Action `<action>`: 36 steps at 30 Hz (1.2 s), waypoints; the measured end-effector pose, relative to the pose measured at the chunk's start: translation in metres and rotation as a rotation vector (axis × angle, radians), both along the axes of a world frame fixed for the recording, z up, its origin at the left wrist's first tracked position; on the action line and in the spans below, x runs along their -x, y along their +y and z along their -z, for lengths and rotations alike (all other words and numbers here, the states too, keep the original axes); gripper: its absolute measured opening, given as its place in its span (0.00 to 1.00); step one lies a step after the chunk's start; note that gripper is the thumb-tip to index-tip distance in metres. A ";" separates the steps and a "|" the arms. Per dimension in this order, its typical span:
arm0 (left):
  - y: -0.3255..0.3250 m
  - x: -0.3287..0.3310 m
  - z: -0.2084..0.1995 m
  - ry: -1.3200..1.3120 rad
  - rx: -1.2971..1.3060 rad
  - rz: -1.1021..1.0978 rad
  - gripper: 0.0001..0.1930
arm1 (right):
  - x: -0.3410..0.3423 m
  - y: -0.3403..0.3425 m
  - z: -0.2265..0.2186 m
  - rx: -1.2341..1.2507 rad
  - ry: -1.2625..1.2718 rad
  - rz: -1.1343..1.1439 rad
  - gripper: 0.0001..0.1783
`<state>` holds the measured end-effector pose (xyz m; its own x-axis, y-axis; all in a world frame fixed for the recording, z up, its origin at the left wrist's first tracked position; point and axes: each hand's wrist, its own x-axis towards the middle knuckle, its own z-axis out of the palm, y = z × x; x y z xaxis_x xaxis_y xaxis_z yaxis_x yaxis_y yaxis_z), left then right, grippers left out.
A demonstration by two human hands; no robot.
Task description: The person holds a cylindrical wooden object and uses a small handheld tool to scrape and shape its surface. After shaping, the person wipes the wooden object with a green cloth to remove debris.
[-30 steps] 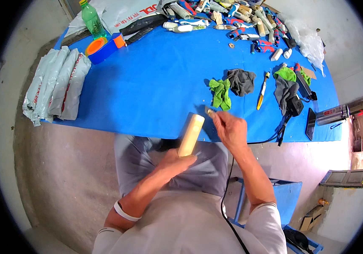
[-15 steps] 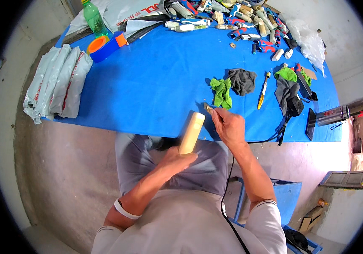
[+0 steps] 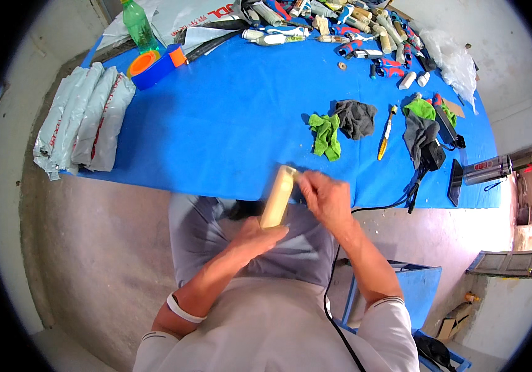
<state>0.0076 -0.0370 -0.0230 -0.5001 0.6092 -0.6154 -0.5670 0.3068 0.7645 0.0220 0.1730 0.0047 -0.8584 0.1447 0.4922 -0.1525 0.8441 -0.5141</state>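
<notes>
My left hand point(image 3: 255, 240) is wrapped round the lower end of a cream-coloured cylinder point(image 3: 276, 206), which stands tilted over my lap at the table's near edge. My right hand point(image 3: 329, 198) is closed in a pinch at the cylinder's upper end, its fingertips touching or almost touching it. What the pinch holds is mostly hidden and blurred; a small tan piece showed there half a second ago. Beyond my right hand lie a crumpled green cloth point(image 3: 325, 136) and a dark grey cloth point(image 3: 356, 119). To their right is a toothbrush point(image 3: 387, 132) with a yellow-orange handle.
The blue-covered table point(image 3: 216, 136) carries grey plastic parcels point(image 3: 86, 121) at left, a blue tape dispenser point(image 3: 157, 69) and a green bottle point(image 3: 139, 28). Many device casings point(image 3: 365, 28) pile up at the back. At right are a power adapter point(image 3: 432, 155), a phone point(image 3: 456, 183) and a steel cup point(image 3: 488, 169).
My right hand has moved left and slightly down, bringing its fingertips to the cylinder's upper end. My left hand and the cylinder have hardly moved.
</notes>
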 end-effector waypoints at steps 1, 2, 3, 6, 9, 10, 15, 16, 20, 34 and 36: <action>0.002 0.002 -0.004 0.002 0.033 0.004 0.14 | 0.001 0.002 0.000 -0.003 -0.053 0.050 0.09; 0.003 0.004 -0.006 0.010 0.065 0.004 0.14 | 0.004 0.004 -0.003 0.083 -0.087 0.083 0.08; 0.001 0.004 -0.005 0.014 0.043 0.004 0.14 | 0.002 0.002 -0.006 0.099 -0.086 0.021 0.08; 0.000 0.003 -0.003 0.009 -0.001 0.008 0.14 | -0.010 -0.001 -0.007 0.226 -0.143 -0.076 0.09; 0.000 0.002 -0.008 -0.007 0.022 0.003 0.14 | -0.010 0.002 0.004 0.510 -0.320 -0.013 0.10; 0.001 0.002 -0.005 0.000 0.042 0.006 0.14 | -0.010 0.006 0.001 0.537 -0.346 0.018 0.13; 0.001 0.001 -0.010 -0.010 0.008 -0.013 0.14 | -0.018 -0.006 0.002 0.648 -0.450 -0.095 0.14; 0.003 0.002 -0.013 -0.009 0.013 -0.018 0.14 | -0.014 -0.002 0.000 0.693 -0.464 -0.071 0.14; 0.002 0.002 -0.010 -0.024 0.021 -0.011 0.14 | -0.013 -0.005 -0.007 0.596 -0.497 -0.066 0.16; -0.004 0.004 -0.008 -0.039 -0.044 0.008 0.15 | -0.014 -0.003 0.005 0.717 -0.432 0.002 0.18; -0.004 0.003 -0.008 -0.052 -0.064 -0.003 0.15 | -0.014 -0.003 0.003 0.715 -0.440 0.000 0.18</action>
